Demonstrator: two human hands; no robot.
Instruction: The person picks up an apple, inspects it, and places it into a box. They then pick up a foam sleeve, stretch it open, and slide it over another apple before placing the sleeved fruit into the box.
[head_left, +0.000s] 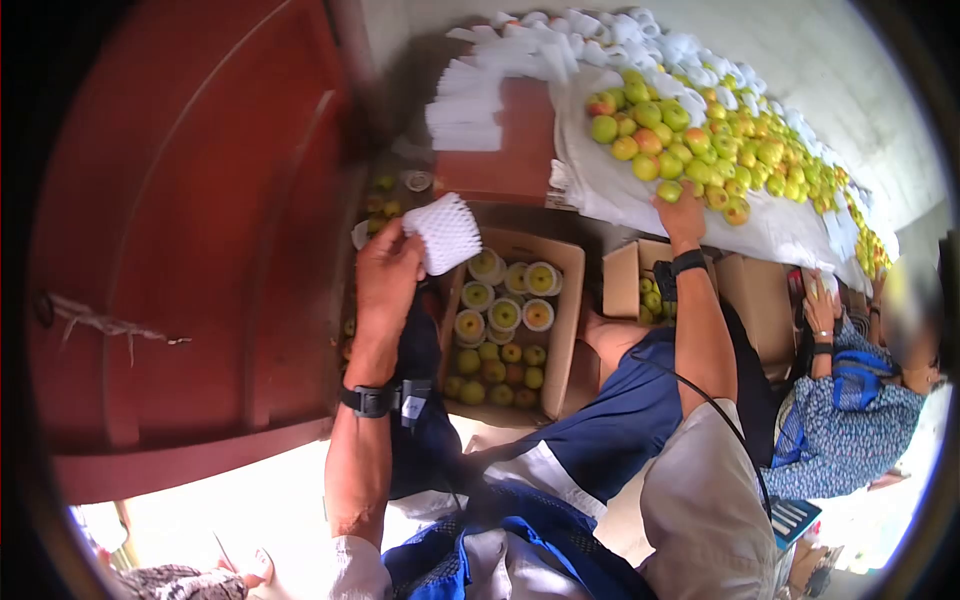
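Note:
My left hand (388, 275) is closed on a white foam net sleeve (443, 234), held above the left edge of an open cardboard box (568, 330). Inside that box, several apples in white foam sleeves (504, 314) sit above rows of bare apples (493, 371). My right hand (681, 215) reaches to the front edge of a large apple pile (740, 150) on a white cloth (600, 190). Its fingertips are at a green apple (669, 191); whether they grip it is hard to tell.
Foam sleeves lie stacked (465, 105) on a reddish-brown surface (525, 140). A smaller box (621, 283) holds green apples. A red door (190, 220) stands at the left. At the right, a person in a patterned top (855, 430) sits by the pile. More apples lie left of my left hand.

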